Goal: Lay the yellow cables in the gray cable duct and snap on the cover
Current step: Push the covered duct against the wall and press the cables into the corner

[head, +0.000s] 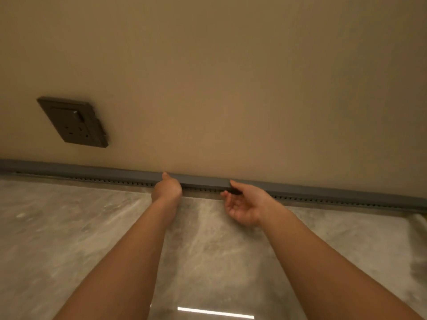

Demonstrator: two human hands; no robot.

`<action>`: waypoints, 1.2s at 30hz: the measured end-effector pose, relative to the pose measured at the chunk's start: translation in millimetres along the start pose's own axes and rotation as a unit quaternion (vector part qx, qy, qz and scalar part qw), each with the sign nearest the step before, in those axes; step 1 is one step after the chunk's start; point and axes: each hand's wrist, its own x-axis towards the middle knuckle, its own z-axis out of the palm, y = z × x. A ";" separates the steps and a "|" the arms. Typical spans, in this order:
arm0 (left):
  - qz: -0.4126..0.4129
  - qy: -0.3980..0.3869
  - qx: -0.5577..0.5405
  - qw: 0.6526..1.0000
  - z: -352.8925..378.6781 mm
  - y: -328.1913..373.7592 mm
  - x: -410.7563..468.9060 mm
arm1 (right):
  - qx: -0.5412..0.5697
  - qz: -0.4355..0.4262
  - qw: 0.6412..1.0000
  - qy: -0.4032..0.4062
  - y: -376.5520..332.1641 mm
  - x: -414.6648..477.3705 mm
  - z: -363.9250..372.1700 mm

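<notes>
A long gray cable duct with a slotted side runs along the foot of the beige wall, across the whole view. A gray cover lies on top of it. My left hand rests on the duct, its fingers curled over the cover's top edge. My right hand is palm up a short way to the right, thumb on the cover and fingertips under the duct's front. No yellow cables show; the duct's inside is hidden by the cover.
A dark wall socket plate sits on the wall at the left, above the duct. Below the duct stretches a glossy gray marbled floor with a light reflection near the bottom edge.
</notes>
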 end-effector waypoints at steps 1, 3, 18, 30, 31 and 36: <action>0.005 -0.009 -0.019 1.000 -0.2 0.1 0.1 | 0.000 -0.004 1.000 0.006 -6.7 -4.0 -9.0; 0.021 -0.024 -0.058 0.998 -1.2 1.4 -1.0 | 0.000 -0.007 1.000 0.018 -20.2 -12.5 -24.0; -0.026 -0.066 -0.017 0.997 -15.4 9.9 -28.7 | 0.051 -0.017 0.999 0.008 -39.0 -12.0 -20.5; 0.009 -0.153 0.035 0.988 60.2 10.2 -93.8 | 0.049 -0.018 0.999 0.007 -37.0 -10.7 -19.2; 0.005 -0.174 0.040 0.984 66.8 14.3 -101.1 | 0.053 -0.020 0.998 0.007 -36.7 -10.5 -19.2; -0.057 -0.252 -0.001 0.966 79.1 28.9 -117.9 | 0.071 -0.009 0.997 -0.019 -36.2 -15.2 -21.3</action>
